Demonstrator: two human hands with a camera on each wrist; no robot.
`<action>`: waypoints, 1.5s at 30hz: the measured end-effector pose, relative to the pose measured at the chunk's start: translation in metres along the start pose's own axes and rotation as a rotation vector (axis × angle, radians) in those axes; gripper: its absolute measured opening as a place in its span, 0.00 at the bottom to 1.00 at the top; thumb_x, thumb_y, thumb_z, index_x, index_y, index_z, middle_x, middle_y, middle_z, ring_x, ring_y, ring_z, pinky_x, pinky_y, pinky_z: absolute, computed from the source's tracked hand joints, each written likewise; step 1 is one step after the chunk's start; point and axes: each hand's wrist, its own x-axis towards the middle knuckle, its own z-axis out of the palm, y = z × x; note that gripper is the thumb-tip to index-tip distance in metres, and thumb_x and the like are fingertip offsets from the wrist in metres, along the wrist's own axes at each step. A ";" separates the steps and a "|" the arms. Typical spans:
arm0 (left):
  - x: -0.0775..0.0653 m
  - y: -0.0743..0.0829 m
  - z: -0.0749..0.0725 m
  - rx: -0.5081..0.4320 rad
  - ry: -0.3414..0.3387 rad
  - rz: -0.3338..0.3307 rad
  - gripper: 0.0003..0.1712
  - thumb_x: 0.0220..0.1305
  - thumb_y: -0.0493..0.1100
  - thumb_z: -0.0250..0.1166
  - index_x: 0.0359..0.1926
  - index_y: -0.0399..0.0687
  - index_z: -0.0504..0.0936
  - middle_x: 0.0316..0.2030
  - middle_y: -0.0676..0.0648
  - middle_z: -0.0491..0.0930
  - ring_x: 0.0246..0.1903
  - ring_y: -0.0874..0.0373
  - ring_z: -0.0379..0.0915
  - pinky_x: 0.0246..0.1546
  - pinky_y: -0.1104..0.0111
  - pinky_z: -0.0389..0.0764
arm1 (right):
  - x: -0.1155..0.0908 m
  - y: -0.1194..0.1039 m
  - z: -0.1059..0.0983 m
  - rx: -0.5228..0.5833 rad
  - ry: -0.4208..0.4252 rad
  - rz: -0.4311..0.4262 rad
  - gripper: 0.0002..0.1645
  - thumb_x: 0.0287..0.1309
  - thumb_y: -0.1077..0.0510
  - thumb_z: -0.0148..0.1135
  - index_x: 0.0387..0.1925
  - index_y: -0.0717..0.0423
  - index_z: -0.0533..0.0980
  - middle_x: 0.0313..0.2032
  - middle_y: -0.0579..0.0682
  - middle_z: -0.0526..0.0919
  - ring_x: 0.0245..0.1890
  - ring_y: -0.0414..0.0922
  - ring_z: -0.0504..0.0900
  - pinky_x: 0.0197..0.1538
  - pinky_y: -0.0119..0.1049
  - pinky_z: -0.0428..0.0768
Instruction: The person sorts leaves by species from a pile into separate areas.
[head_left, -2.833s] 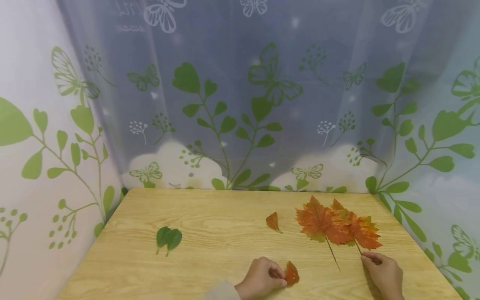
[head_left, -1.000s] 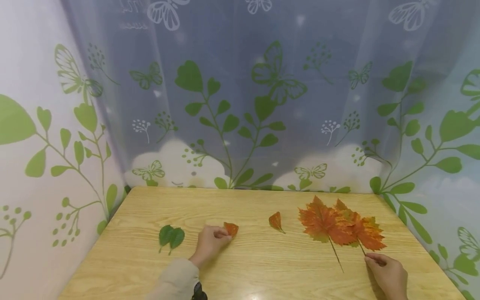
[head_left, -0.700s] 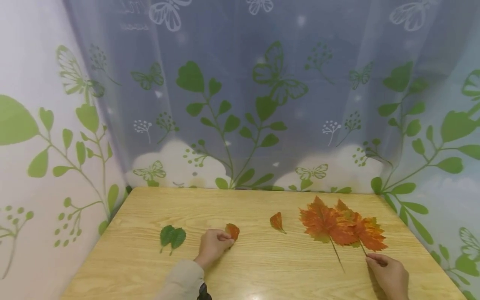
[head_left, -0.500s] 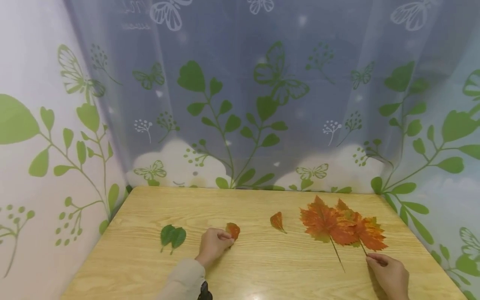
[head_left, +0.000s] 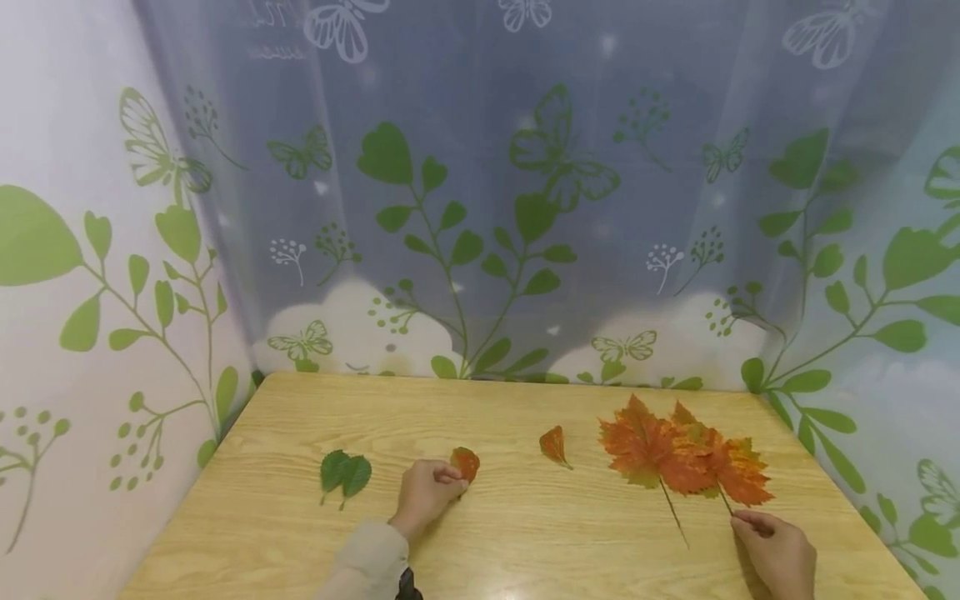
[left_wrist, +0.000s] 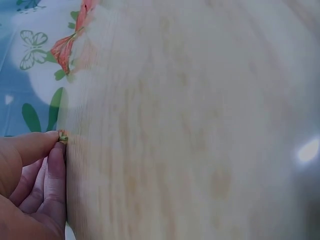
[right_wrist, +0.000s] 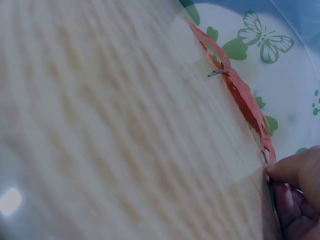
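Note:
In the head view my left hand point(head_left: 429, 493) pinches a small orange-red leaf point(head_left: 466, 463) left of the table's middle. Only a greenish tip of that leaf shows between thumb and finger in the left wrist view. My right hand point(head_left: 777, 546) holds the stem of the right-hand orange maple leaf point(head_left: 738, 471) between thumb and forefinger. This leaf overlaps another maple leaf point(head_left: 636, 443), whose long stem points toward me. Between the hands lies a second small orange leaf point(head_left: 553, 444). Two green leaves point(head_left: 346, 475) lie side by side, left of my left hand.
The wood-grain table point(head_left: 525, 533) has its far edge against a curtain point(head_left: 480, 250) printed with green plants and butterflies. Similar cloth hangs at both sides. A dark band point(head_left: 407, 585) shows at my left sleeve point(head_left: 367, 558).
My left hand has carried the small orange leaf leftward and away from me, then stayed nearly still there over the last second. My right hand keeps its grip on the maple leaf's stem.

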 end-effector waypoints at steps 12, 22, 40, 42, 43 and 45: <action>0.000 0.000 -0.002 -0.008 -0.009 0.029 0.06 0.50 0.36 0.74 0.28 0.39 0.85 0.26 0.47 0.84 0.26 0.59 0.79 0.31 0.65 0.79 | -0.006 -0.009 0.001 0.053 0.102 0.025 0.19 0.57 0.50 0.65 0.40 0.64 0.83 0.32 0.57 0.87 0.26 0.34 0.79 0.38 0.36 0.75; -0.001 0.000 -0.003 -0.003 -0.011 0.028 0.06 0.51 0.37 0.74 0.28 0.39 0.85 0.26 0.46 0.84 0.26 0.58 0.79 0.31 0.64 0.79 | -0.009 -0.070 0.009 0.325 -0.047 -0.049 0.26 0.58 0.47 0.66 0.50 0.63 0.80 0.31 0.35 0.85 0.28 0.21 0.75 0.31 0.22 0.77; -0.001 -0.001 0.000 -0.017 0.002 0.011 0.06 0.49 0.36 0.74 0.27 0.39 0.84 0.25 0.47 0.84 0.25 0.60 0.79 0.31 0.66 0.80 | -0.018 -0.162 0.110 0.478 -0.340 -0.180 0.19 0.58 0.61 0.66 0.48 0.68 0.79 0.43 0.60 0.84 0.42 0.49 0.83 0.41 0.33 0.81; -0.001 -0.001 0.000 -0.013 0.000 0.010 0.06 0.49 0.36 0.74 0.27 0.39 0.84 0.25 0.47 0.84 0.25 0.60 0.79 0.31 0.66 0.79 | -0.020 -0.165 0.120 0.429 -0.317 -0.226 0.17 0.56 0.61 0.68 0.46 0.68 0.80 0.41 0.60 0.85 0.41 0.51 0.83 0.41 0.38 0.81; -0.001 -0.001 -0.001 -0.014 -0.001 0.009 0.06 0.49 0.36 0.74 0.27 0.39 0.84 0.25 0.47 0.84 0.25 0.60 0.79 0.31 0.66 0.79 | -0.021 -0.167 0.124 0.400 -0.296 -0.255 0.16 0.55 0.61 0.68 0.44 0.67 0.81 0.39 0.59 0.85 0.39 0.52 0.83 0.41 0.39 0.81; -0.001 0.000 -0.001 -0.013 -0.005 0.008 0.06 0.50 0.36 0.74 0.27 0.39 0.84 0.25 0.47 0.84 0.25 0.60 0.79 0.31 0.65 0.79 | -0.022 -0.168 0.130 0.356 -0.228 -0.322 0.13 0.52 0.62 0.70 0.39 0.66 0.83 0.34 0.57 0.86 0.35 0.51 0.83 0.38 0.41 0.80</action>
